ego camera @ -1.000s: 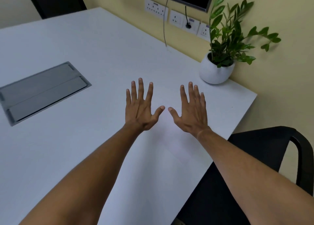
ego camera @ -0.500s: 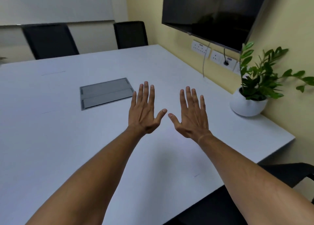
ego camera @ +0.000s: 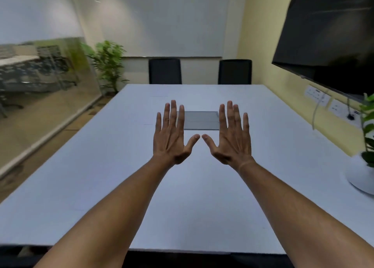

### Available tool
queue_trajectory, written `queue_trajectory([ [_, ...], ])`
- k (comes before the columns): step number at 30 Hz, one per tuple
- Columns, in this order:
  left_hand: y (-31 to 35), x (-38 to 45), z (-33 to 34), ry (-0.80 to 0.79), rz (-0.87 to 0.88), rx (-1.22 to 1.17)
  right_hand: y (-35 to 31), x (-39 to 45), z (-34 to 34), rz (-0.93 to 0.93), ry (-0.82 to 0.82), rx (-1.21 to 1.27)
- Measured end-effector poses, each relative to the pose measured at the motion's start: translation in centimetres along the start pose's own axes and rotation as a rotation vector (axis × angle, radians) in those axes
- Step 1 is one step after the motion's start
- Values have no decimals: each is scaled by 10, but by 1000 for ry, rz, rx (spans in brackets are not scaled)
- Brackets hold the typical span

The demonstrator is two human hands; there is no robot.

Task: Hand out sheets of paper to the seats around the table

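Observation:
My left hand (ego camera: 171, 134) and my right hand (ego camera: 232, 135) are stretched out side by side over the white table (ego camera: 101, 166), palms down, fingers spread, thumbs almost touching. Both hold nothing. Faint edges of white sheets (ego camera: 158, 96) show on the far half of the table, hard to tell from the tabletop. Two black chairs stand at the far end, one to the left (ego camera: 165, 71) and one to the right (ego camera: 234, 71).
A grey cable hatch (ego camera: 200, 120) is set into the table's middle, partly behind my fingers. A potted plant in a white pot (ego camera: 362, 174) stands at the right edge. A black screen (ego camera: 327, 35) and wall sockets (ego camera: 315, 94) are on the right wall; a glass partition (ego camera: 46, 81) on the left.
The view has swung left and up, from the table's right corner to the whole table and far chairs. My hands stay spread and empty, a little further apart.

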State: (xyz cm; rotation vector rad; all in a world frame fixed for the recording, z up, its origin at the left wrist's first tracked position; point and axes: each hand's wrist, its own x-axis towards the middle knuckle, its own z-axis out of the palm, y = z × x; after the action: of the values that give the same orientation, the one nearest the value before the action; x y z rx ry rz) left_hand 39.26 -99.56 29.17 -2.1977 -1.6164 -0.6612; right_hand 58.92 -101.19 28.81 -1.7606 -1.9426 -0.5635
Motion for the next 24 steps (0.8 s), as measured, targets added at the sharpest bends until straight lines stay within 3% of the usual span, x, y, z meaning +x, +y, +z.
queue_trajectory([
  [10,-127,-89,-89,16,-225,184,-153,11,-13,-246,54,208],
  [24,-325,-307,-228,22,-536,395,-452,-66,-66,-500,47,442],
])
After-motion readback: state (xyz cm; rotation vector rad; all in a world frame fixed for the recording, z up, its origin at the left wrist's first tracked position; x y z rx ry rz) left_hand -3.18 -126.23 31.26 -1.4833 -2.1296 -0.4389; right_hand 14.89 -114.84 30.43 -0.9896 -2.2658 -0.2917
